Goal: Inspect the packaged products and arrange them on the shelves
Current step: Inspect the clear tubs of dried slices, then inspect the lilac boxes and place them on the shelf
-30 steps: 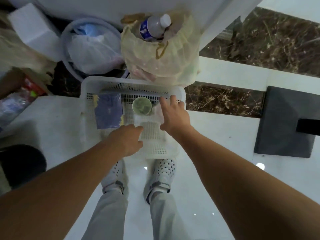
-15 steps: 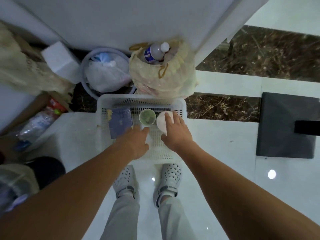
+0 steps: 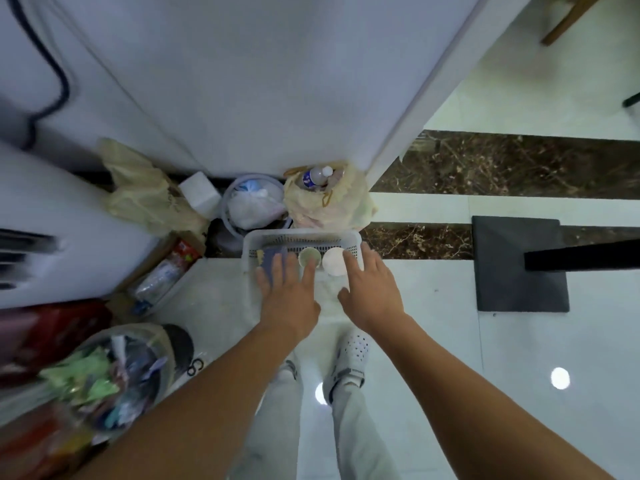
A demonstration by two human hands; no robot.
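A white slotted basket (image 3: 301, 233) sits on the pale floor (image 3: 450, 341), with 3 packaged products in a row along its far wall: a blue packet (image 3: 270, 253), a green-topped cup (image 3: 306, 255) and a white round tub (image 3: 333, 261). The left grip (image 3: 289, 296) is spread, fingers straight over the packet and cup; whether they touch, I cannot tell. The right grip (image 3: 372, 292) is also spread and holds nothing, its fingertips beside the tub and the basket's right rim. Behind the basket stands a yellowish bag (image 3: 332, 209) with a bottle (image 3: 316, 175) in it.

Basket (image 3: 301, 233) on floor (image 3: 433, 306), just ahead of feet (image 3: 349, 358). Inside, left to right: packet (image 3: 269, 255), cup (image 3: 307, 257), tub (image 3: 332, 260). Behind it: bucket (image 3: 256, 177) left, bag (image 3: 332, 207) holding bottle (image 3: 313, 175) right. Stand base (image 3: 512, 271) well right.
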